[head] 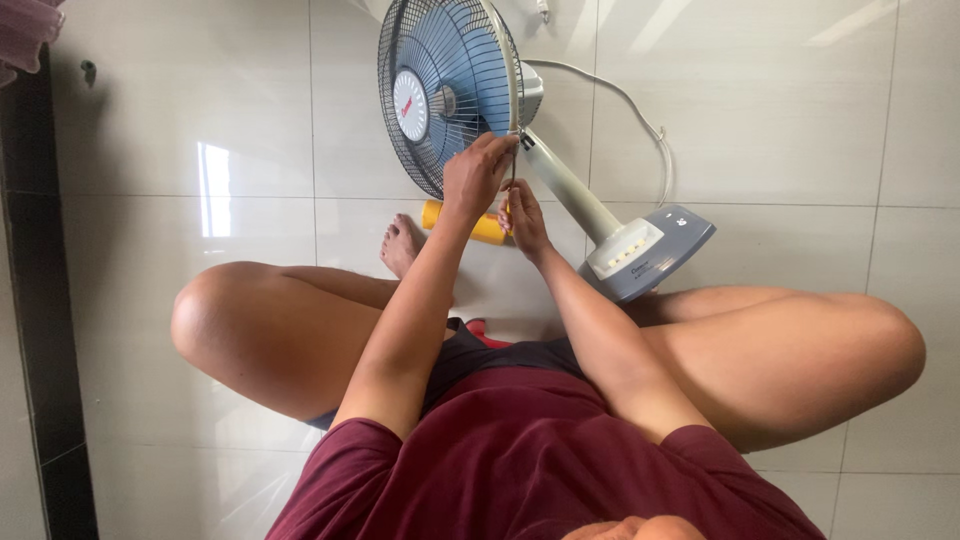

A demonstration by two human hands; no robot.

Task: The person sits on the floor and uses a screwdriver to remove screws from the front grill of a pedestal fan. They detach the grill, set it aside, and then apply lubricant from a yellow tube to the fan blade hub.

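A table fan lies on the pale tiled floor in front of my crossed legs, with a dark wire grill (420, 60), blue blades and a white neck (570, 185) down to its grey-blue base (655, 250). My left hand (475, 172) pinches the lower rim of the grill where it meets the neck. Just below it, my right hand (522, 218) is shut on a thin tool with a yellowish grip. The tool's dark shaft (514, 168) points up at the rim joint. A yellow cylinder (462, 222) lies on the floor, partly hidden behind both hands.
The fan's white cord (640, 118) loops across the tiles behind the neck. My bare foot (402, 243) rests next to the yellow cylinder. A small red thing (487, 335) shows between my legs. A dark strip (35, 300) runs down the left edge.
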